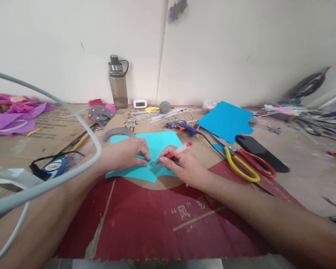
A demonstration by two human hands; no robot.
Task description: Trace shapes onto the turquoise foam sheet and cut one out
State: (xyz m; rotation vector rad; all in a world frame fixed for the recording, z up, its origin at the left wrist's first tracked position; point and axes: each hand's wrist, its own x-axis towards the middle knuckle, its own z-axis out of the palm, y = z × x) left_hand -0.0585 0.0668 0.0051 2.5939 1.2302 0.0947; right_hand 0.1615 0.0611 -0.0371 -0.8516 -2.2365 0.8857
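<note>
On the cardboard in front of me lies a sheet of light-blue paper with a notched near edge. My right hand grips a red pen, its tip down at a small, dark, irregular shape on the paper. Whether that shape is a separate piece or a drawn mark is hard to tell. My left hand rests over the left part of the sheet, fingers bent, a gap showing between thumb and forefinger beside the dark shape. A curved grey piece lies just behind that hand.
Scissors, a black phone and a darker blue sheet lie to the right. A glue gun, a small clock and a bottle stand or lie behind. A pale cable arcs across the left foreground.
</note>
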